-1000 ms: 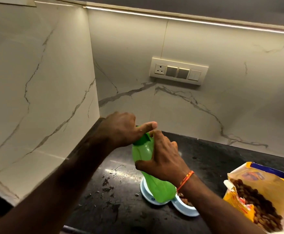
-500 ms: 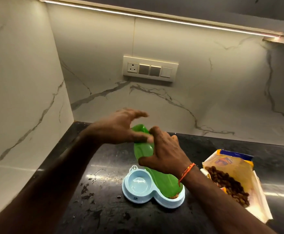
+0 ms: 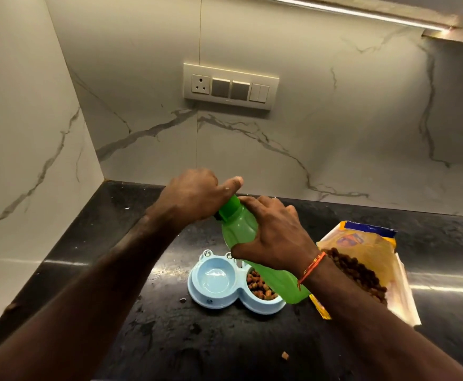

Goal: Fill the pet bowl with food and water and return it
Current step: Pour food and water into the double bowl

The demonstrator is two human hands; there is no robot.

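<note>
- The left hand (image 3: 194, 196) is out over the back of the black desk (image 3: 131, 270), fingers curled round the darker green cap (image 3: 229, 209) of the bottle, thumb lying along the top.
- The green bottle (image 3: 241, 232) hangs in the air, tilted: its long axis slopes from the cap, up and to the left, down to its base at the lower right. The base sits over the right side of the bowl.
- Below it, the pale blue double pet bowl (image 3: 211, 296) rests on the desk. The left well (image 3: 213, 279) shows a wet sheen, though I cannot tell how much water is in it; the right well holds brown kibble (image 3: 258, 284), partly hidden by the bottle.
- The right hand (image 3: 274, 237) grips the bottle's body from above, fingers wrapped round it, an orange thread (image 3: 311, 268) at the wrist.
- The water well lies below and left of the bottle's mouth, nearer the left hand, so I judge the cap end would have to swing down toward that side to pour.
- Far right, an opened yellow food bag (image 3: 373, 254) lies on the desk, kibble showing in its mouth.
</note>
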